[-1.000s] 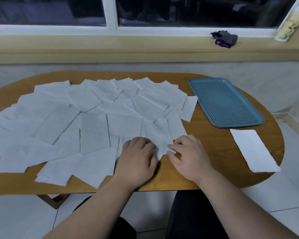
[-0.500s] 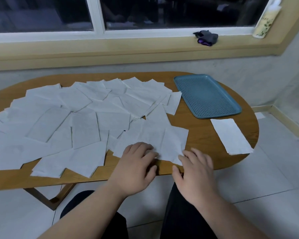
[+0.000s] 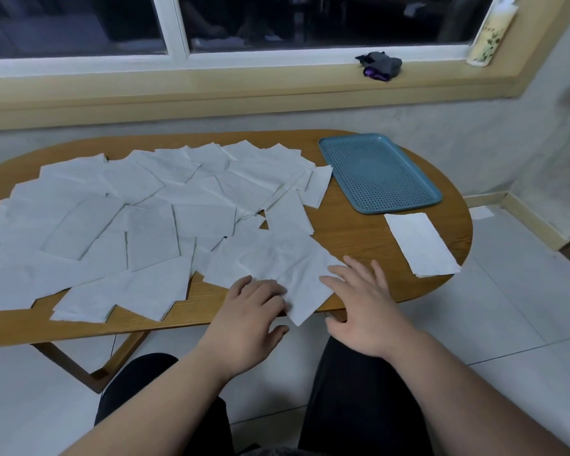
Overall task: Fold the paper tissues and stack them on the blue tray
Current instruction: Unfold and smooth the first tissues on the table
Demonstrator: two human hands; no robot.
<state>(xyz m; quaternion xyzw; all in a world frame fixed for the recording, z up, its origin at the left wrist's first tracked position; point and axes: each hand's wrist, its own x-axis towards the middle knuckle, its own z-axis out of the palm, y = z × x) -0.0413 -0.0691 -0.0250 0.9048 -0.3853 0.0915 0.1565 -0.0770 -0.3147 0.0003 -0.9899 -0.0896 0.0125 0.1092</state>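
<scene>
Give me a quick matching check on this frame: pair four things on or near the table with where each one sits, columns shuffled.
Things:
1 blue tray
2 lone tissue
3 dark cloth
4 left hand

Places:
A on the windowsill
B fingers on a spread tissue at the near edge of the table
C far right of the table, no tissue on it
D by itself on the table, just nearer than the tray

Pairs: 1-C, 2-D, 3-A, 4-B.

Dim, bluish indoor light (window [image 3: 79, 24] dark), soft focus, wide-angle bending at the edges.
</scene>
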